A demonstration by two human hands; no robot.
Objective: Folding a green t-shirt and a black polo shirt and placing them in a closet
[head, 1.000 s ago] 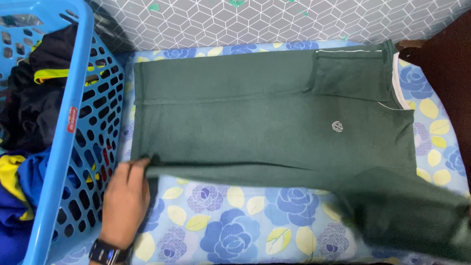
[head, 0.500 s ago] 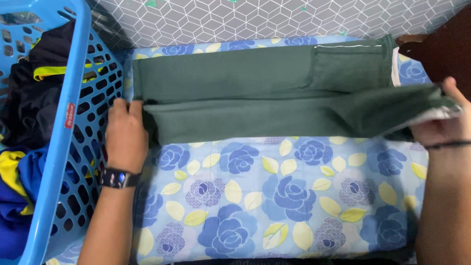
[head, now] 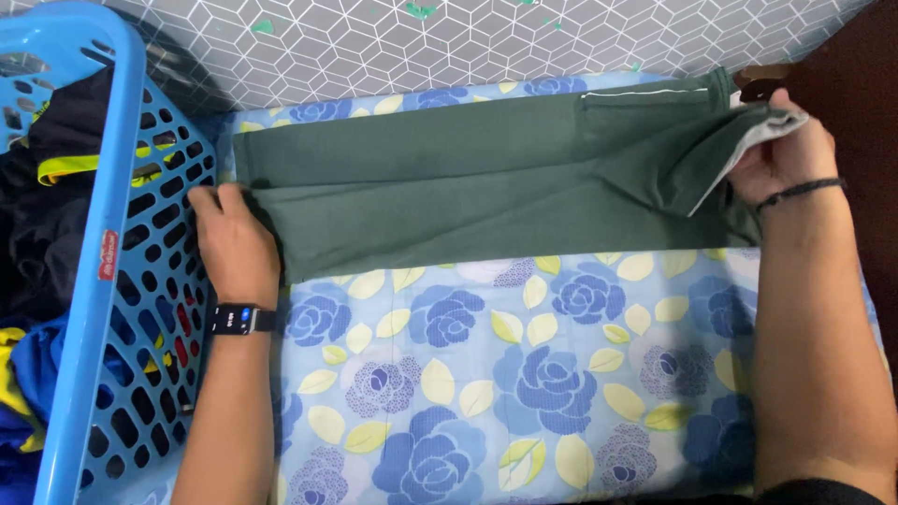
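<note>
A dark green shirt (head: 468,201) lies folded lengthwise across the far part of a blue flowered mattress (head: 486,374). My left hand (head: 232,238), with a dark watch on the wrist, grips the shirt's bottom hem at the left end. My right hand (head: 781,154), a thin black band on the wrist, holds the collar end with its white trim, lifted slightly above the lower layer at the right.
A blue plastic laundry basket (head: 112,252) with dark, yellow and blue clothes stands at the left, touching my left forearm. A grey wall with a hexagon pattern (head: 468,37) runs behind the mattress. Dark brown furniture (head: 861,93) stands at the far right.
The near half of the shirt went from lying open to folded over the far half. Both hands moved farther away, carrying the folded edge toward the wall.
</note>
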